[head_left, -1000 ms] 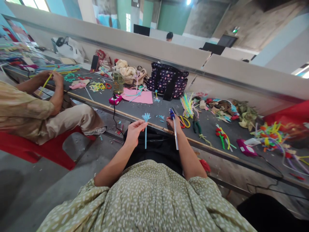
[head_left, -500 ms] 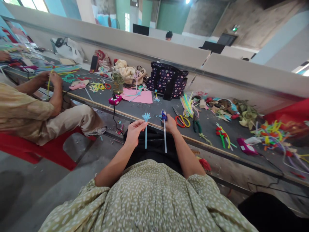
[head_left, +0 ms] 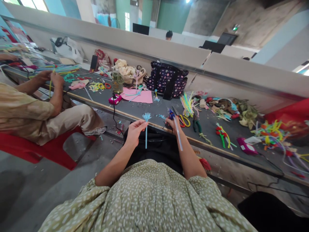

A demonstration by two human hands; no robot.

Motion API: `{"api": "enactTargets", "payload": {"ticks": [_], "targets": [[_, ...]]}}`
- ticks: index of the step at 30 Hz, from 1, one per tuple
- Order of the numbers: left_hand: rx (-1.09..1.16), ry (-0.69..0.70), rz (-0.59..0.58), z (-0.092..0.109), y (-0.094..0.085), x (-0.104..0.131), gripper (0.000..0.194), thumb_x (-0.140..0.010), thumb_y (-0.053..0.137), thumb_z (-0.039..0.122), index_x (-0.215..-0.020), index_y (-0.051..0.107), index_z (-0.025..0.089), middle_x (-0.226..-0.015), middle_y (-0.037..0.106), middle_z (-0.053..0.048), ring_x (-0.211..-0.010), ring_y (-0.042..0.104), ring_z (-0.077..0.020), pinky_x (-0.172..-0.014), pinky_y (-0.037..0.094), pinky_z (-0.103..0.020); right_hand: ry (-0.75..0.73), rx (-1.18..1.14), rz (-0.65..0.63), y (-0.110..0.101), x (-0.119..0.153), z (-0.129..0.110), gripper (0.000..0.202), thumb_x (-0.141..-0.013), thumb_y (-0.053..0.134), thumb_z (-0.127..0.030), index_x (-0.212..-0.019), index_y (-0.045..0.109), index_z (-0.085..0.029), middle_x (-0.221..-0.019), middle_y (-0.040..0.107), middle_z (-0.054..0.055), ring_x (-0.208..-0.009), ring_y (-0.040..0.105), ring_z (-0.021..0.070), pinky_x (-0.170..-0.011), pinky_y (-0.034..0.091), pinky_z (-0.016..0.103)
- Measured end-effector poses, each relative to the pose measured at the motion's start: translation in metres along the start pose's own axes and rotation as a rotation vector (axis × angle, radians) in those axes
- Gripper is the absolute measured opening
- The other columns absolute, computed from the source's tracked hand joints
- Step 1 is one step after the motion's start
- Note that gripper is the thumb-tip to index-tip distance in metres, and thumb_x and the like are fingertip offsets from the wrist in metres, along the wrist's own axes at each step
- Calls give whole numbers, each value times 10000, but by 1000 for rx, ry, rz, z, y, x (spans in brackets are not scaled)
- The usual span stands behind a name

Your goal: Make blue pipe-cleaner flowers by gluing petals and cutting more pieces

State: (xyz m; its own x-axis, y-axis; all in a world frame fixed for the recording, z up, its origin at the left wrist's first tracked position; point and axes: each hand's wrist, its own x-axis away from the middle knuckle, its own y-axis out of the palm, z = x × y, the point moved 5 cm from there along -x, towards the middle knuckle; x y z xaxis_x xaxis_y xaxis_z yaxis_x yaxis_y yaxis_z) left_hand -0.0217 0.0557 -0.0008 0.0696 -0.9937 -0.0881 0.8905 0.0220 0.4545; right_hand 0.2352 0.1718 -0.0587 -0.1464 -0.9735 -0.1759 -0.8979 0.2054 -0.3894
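Note:
My left hand (head_left: 134,131) pinches a light-blue pipe-cleaner flower (head_left: 146,116) just below its tufted head. The flower is upright, its straight stem hanging down in front of my lap. In my right hand (head_left: 173,123), the fingers wrap round a small blue glue gun (head_left: 171,113). A long translucent glue stick (head_left: 179,138) sticks out of its back end, over my forearm. Blue scraps (head_left: 161,116) lie on the table between the hands. Scissors (head_left: 183,120) with red and yellow handles rest just beyond my right hand, partly hidden by it.
Green-handled pliers (head_left: 197,125) and a bundle of pipe cleaners (head_left: 188,104) lie to the right. Farther back are a pink sheet (head_left: 145,96), a dotted dark bag (head_left: 166,77) and a bottle (head_left: 117,83). A co-worker (head_left: 26,109) sits at the left, handling a yellow strand.
My right hand has shifted right with the glue gun, away from the flower, and the glue stick now slants over the forearm. My left hand is almost unmoved.

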Motion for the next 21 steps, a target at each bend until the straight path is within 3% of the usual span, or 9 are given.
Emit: {"api": "enactTargets", "payload": {"ticks": [5, 9, 14, 18, 21], "targets": [[3, -6, 2, -11, -2, -8, 197, -624, 813, 299, -646, 681, 155, -594, 581, 19, -543, 454, -63, -551, 369, -209, 76, -55, -84, 4, 2, 4, 211, -597, 673, -327, -683, 520, -210, -499, 561, -29, -457, 530, 125, -421, 407, 222], [24, -99, -33, -39, 2, -30, 229, -590, 831, 318, -654, 686, 153, -628, 625, 0, -546, 502, -69, -550, 404, -201, 73, -136, -117, 9, 7, -2, 242, -620, 665, -387, -711, 523, -213, -536, 564, -34, -478, 527, 112, -437, 426, 215], [131, -330, -137, -81, 25, -59, 278, -537, 859, 282, -702, 681, 148, -778, 709, -60, -706, 649, -141, -623, 492, -228, 52, -189, -117, 10, 12, -9, 305, -625, 704, -446, -698, 518, -215, -531, 545, -38, -447, 473, 91, -440, 432, 219], [233, -425, -151, -103, 45, -72, 240, -566, 839, 190, -712, 661, 123, -876, 727, -94, -774, 688, -178, -688, 545, -286, 38, -217, -80, 9, 12, -10, 315, -633, 713, -456, -698, 510, -223, -549, 533, -39, -483, 492, 97, -468, 452, 222], [256, -455, -182, -112, 57, -78, 200, -616, 808, 145, -753, 668, 101, -824, 727, -105, -763, 696, -180, -716, 552, -290, 35, -237, -69, 10, 12, -10, 305, -644, 705, -452, -695, 509, -223, -565, 536, -31, -501, 504, 101, -486, 468, 226]]}}
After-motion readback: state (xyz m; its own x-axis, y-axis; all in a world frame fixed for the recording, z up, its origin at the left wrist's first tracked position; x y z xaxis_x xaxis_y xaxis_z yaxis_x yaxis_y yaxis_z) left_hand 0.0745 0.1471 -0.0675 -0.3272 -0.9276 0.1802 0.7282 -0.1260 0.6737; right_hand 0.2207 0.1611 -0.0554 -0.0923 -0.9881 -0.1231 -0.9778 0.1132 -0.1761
